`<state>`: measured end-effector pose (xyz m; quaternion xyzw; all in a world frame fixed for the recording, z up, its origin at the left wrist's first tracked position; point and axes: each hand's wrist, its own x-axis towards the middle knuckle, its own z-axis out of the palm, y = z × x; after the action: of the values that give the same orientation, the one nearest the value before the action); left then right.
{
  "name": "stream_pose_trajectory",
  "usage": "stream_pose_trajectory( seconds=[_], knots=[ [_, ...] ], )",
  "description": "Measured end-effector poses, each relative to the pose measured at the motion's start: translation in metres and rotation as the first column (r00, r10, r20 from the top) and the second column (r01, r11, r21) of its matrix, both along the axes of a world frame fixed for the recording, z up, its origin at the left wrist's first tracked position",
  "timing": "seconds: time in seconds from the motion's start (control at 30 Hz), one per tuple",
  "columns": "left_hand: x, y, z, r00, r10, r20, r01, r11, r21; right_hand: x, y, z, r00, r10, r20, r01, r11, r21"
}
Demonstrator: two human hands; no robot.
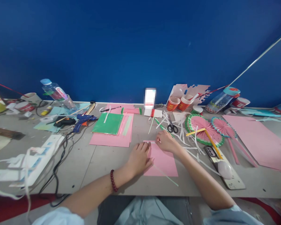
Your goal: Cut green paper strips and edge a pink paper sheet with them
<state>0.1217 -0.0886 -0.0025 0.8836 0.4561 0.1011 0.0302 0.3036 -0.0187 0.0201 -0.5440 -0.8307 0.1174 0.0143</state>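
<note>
A sheet of pink paper (165,162) lies flat on the table in front of me. My left hand (138,157) rests on its left edge, fingers stretched out and thumb apart, holding it down. At the far edge of the sheet, my right hand (165,142) has its fingers bent and pressed together at the end of a narrow white paper strip (152,142); the fingertips are partly hidden. A thin pale green strip (167,177) crosses the lower part of the sheet and sticks out past its near edge.
Black scissors (172,128) lie among loose white strips beyond my right hand. Pleated watermelon fans (204,129) and a phone (210,152) are to the right. Green paper packs (107,123), a blue glue gun (83,122) and a power strip (45,159) with cables lie left.
</note>
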Motion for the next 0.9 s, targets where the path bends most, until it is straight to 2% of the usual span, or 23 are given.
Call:
stream_pose_trajectory(
  seconds=[0.57,0.7,0.9],
  knots=[
    [-0.001,0.000,0.003,1.000,0.004,0.010,-0.003,1.000,-0.023,-0.005,0.001,0.014,0.993,-0.002,0.118,0.010,0.998,-0.068],
    [-0.001,0.001,0.004,1.000,0.003,0.008,-0.002,0.999,-0.037,-0.004,0.001,0.014,0.994,-0.020,0.111,0.031,0.995,-0.099],
    [0.000,0.003,0.016,0.999,-0.037,0.000,0.037,0.997,-0.070,0.002,0.003,0.011,0.998,-0.055,0.037,0.059,0.994,-0.092]
  ],
)
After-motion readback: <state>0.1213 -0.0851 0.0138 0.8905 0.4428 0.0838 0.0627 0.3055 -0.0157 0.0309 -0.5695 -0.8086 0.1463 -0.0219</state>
